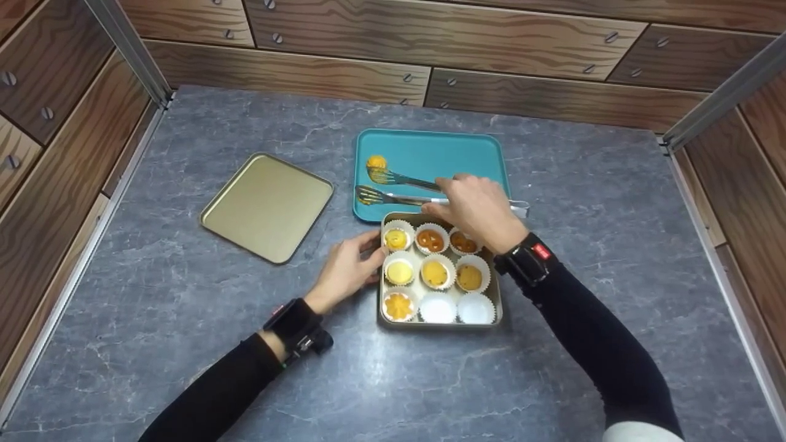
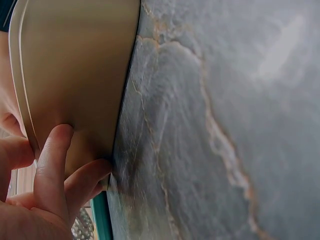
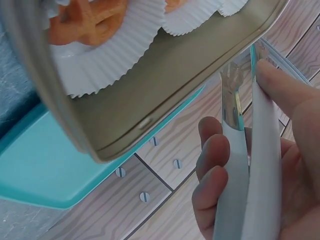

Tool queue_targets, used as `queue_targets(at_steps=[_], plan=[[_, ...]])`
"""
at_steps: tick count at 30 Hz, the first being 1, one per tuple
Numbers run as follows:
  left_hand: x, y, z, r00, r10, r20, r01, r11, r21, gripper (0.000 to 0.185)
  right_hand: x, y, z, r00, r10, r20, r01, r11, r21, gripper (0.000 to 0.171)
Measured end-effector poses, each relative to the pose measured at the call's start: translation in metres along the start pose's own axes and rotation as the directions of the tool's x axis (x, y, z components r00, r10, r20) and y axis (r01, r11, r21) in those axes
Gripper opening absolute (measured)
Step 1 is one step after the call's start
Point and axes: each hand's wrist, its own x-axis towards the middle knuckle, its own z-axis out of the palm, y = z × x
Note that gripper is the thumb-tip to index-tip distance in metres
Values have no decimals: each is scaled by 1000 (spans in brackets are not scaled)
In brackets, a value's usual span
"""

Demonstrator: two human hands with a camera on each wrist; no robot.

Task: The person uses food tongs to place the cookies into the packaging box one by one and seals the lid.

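Observation:
A square gold tin (image 1: 498, 288) on the grey counter holds white paper cups in three rows, several filled with small orange and yellow pastries (image 1: 435, 273); two front cups are bare. My left hand (image 1: 347, 267) touches the tin's left wall, fingers (image 2: 55, 165) against the tin (image 2: 75, 75). My right hand (image 1: 482, 209) holds metal tongs (image 1: 399, 187), their tips spread apart over the teal tray (image 1: 430, 147). One round orange pastry (image 1: 376, 162) lies on the tray just beyond the tong tips. In the right wrist view my fingers (image 3: 220, 170) curl round the tongs' arms (image 3: 250, 185) beside the tin (image 3: 165, 75).
A gold tin lid (image 1: 267, 205) lies upturned to the left of the tray. Wood-patterned walls (image 1: 393, 55) close off the counter (image 1: 184, 344) at the back and both sides.

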Motion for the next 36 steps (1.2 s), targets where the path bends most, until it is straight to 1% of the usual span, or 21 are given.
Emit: queue_targets(at_steps=[4, 12, 19, 24, 28, 33, 36], plan=[[0, 0, 0, 1000, 7, 2, -7, 1000, 16, 58, 3, -1, 0, 1000, 0, 13, 0, 1000, -9, 51], [0, -1, -1, 1000, 11, -2, -11, 1000, 13, 58, 6, -3, 1, 1000, -16, 12, 16, 1000, -21, 46], [1, -1, 0, 999, 42, -10, -42, 999, 10, 57, 9, -6, 1, 999, -37, -1, 37, 999, -34, 47], [1, -2, 0, 1000, 25, -5, -25, 1000, 7, 58, 8, -6, 4, 999, -40, -5, 40, 999, -35, 48], [1, -1, 0, 1000, 14, 1, -14, 1000, -12, 58, 6, -4, 7, 998, -58, -24, 57, 998, -39, 47], [0, -1, 0, 1000, 12, -4, -12, 1000, -4, 58, 4, -2, 7, 995, -74, -74, 72, 997, -23, 39], [0, -1, 0, 1000, 16, -7, -16, 1000, 0, 58, 3, -1, 7, 994, -75, -84, 74, 997, -21, 35]])
